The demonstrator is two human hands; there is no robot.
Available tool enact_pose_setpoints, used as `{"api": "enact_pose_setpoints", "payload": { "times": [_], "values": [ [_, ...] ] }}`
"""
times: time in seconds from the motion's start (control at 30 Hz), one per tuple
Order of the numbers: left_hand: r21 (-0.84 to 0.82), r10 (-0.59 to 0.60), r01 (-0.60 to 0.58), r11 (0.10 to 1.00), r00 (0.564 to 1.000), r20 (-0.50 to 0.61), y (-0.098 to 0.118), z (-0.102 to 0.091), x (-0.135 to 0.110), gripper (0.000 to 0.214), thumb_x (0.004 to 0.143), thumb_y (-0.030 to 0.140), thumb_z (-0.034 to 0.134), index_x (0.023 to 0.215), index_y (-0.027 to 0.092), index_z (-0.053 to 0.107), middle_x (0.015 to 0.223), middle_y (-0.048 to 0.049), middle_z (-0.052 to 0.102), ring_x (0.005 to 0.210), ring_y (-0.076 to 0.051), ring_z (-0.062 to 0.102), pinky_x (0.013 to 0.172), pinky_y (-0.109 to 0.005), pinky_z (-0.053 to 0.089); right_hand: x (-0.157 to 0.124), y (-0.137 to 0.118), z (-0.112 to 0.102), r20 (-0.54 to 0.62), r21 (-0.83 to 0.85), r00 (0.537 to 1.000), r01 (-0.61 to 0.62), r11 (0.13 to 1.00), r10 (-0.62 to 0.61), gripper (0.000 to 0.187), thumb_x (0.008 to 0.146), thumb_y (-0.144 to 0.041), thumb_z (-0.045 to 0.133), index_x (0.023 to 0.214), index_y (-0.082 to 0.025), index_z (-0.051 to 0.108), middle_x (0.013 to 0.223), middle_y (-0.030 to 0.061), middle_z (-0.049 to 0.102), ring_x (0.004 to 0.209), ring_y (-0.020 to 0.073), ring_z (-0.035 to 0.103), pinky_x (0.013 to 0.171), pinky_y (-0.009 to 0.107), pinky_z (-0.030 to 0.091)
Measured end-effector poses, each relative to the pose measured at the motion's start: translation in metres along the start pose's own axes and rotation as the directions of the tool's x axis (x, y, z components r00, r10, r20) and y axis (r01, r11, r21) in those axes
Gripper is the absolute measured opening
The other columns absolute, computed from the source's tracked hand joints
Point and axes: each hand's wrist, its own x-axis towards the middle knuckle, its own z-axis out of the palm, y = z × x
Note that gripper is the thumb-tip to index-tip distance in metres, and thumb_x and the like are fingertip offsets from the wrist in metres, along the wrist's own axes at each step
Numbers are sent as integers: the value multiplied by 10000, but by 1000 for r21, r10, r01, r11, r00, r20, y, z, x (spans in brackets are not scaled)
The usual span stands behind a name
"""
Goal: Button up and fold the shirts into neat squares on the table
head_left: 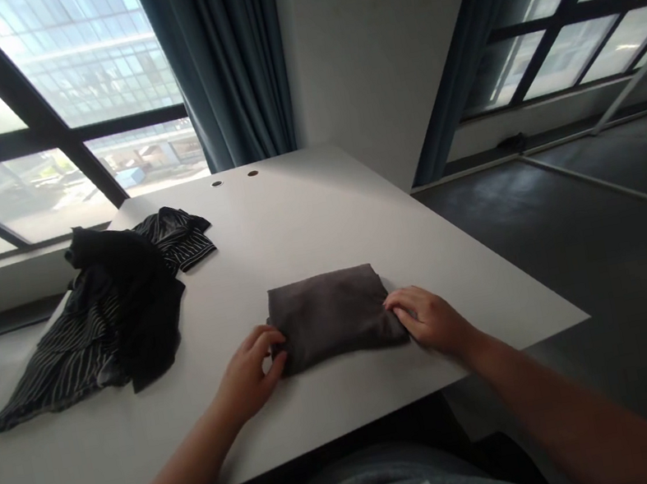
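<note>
The fingers [269, 342] of the left hand [250, 374] lie close together and curve against the left end of the folded dark grey garment [331, 320], while the fingers [398, 305] of the right hand [431, 321] lie a little apart on its right end. (I cannot tell if they pinch the cloth or only touch it.) The garment looks soft and light, so it will bend easily; its two folded ends seem the best places to take hold. It lies toward the near edge of the white table [307, 220]. Further left lie a loose striped black garment [77, 352] and a plain black garment [142, 299], partly over it.
</note>
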Motion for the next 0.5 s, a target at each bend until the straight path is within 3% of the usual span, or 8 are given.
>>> {"api": "enact_pose_setpoints", "payload": {
  "times": [0.07,0.13,0.2,0.3,0.4,0.5],
  "values": [
    [51,-228,236,970,966,-122,-5,8,8,307,1006,405,495,1221,223,616,1293,-136,681,1180,-301,666,1034,-477,530,6,1,11,-116,-98,986,-131,987,119,234,958,-270,545,1096,-204,722,1145,142,747,1143,330,675,1056,522,524],
    [110,-304,316,942,946,-109,-8,15,19,354,999,415,498,1261,209,620,1353,-167,672,1324,-350,594,1108,-525,463,12,4,25,-162,-150,954,-275,950,250,398,945,-362,598,1277,-157,678,1313,201,693,1297,397,597,1139,596,450],
    [130,-326,327,936,945,-32,-8,20,31,377,979,412,520,1272,200,630,1409,-184,649,1416,-370,519,1151,-527,414,17,7,36,-102,-138,934,-355,925,343,592,928,-421,633,1444,-135,580,1459,223,609,1404,416,522,1187,613,402],
    [81,-397,394,916,918,27,-2,24,44,443,962,475,540,1263,166,639,1399,-210,652,1368,-375,562,1136,-485,425,21,11,43,11,-82,932,-361,929,363,689,934,-438,629,1550,-170,479,1539,197,552,1429,361,524,1195,551,420],
    [-20,-388,389,921,921,36,0,22,49,454,951,484,557,1252,158,651,1338,-199,687,1277,-352,629,1082,-441,470,21,11,38,-17,-101,937,-349,932,349,680,906,-399,664,1529,-177,505,1487,187,600,1372,348,576,1167,520,445],
    [-124,-440,438,891,898,12,-7,17,49,458,941,480,577,1301,205,647,1277,-140,729,1134,-315,700,973,-414,526,19,10,29,-56,-127,911,-412,902,408,625,880,-385,701,1458,-180,580,1208,160,742,1129,334,703,1023,476,526]
  ]
}}
